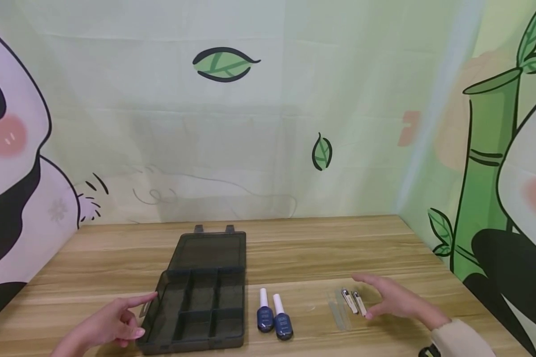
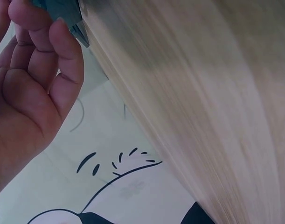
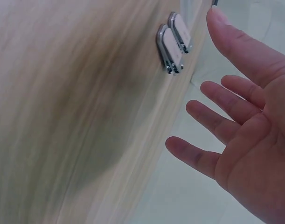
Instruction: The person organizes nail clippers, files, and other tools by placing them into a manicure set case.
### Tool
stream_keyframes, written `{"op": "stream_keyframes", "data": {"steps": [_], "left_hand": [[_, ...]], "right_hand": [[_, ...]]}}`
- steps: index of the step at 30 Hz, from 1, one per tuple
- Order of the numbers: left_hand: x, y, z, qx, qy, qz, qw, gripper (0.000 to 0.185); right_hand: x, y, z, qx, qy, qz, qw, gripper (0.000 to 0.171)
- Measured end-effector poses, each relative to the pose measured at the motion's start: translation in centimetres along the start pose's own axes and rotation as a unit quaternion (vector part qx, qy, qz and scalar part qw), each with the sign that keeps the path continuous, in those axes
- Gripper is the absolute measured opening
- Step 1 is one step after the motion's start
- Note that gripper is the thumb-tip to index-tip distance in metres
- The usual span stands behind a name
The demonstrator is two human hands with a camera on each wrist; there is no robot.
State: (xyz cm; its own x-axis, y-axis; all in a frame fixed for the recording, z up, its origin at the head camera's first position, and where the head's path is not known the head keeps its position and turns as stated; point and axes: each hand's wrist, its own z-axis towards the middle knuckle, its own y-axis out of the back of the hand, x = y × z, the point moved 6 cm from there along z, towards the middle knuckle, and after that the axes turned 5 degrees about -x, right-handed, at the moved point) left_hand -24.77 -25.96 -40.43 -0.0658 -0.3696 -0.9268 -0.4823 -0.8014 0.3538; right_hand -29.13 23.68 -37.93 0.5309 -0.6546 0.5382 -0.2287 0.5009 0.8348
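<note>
Two nail clippers (image 1: 354, 302) lie on the bench (image 1: 295, 253) at 3 o'clock of the open box (image 1: 196, 307), right hand (image 1: 395, 300) spread & empty just beside them, left hand (image 1: 109, 325) w/ index touching the box edge, holding nothing; approach step, I judge, next needs a pinch on one clipper.

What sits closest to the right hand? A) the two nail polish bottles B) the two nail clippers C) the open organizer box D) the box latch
B: the right hand hovers open beside the two nail clippers; the nail polish bottles and the organizer box lie farther left.
</note>
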Motion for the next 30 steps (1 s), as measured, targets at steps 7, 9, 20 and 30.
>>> {"op": "stream_keyframes", "data": {"steps": [7, 9, 20, 30], "left_hand": [[0.0, 0.0, 0.0, 0.000, -0.010, 0.007, 0.9999, 0.076], [0.0, 0.0, -0.1, 0.000, -0.007, 0.006, 1.0000, 0.076], [-0.4, -0.1, -0.1, -0.007, -0.001, 0.019, 0.9998, 0.077], [-0.3, -0.1, -0.1, -0.008, 0.007, 0.017, 0.9998, 0.077]], "right_hand": [[-0.7, -0.6, 0.3, 0.017, -0.007, 0.001, 1.000, 0.075], [-0.9, -0.8, 0.4, 0.020, -0.006, -0.006, 1.000, 0.074], [-1.1, -1.2, 1.0, 0.018, 0.007, -0.033, 0.999, 0.069], [-1.2, -1.7, 1.0, 0.024, 0.015, -0.040, 0.999, 0.066]]}}
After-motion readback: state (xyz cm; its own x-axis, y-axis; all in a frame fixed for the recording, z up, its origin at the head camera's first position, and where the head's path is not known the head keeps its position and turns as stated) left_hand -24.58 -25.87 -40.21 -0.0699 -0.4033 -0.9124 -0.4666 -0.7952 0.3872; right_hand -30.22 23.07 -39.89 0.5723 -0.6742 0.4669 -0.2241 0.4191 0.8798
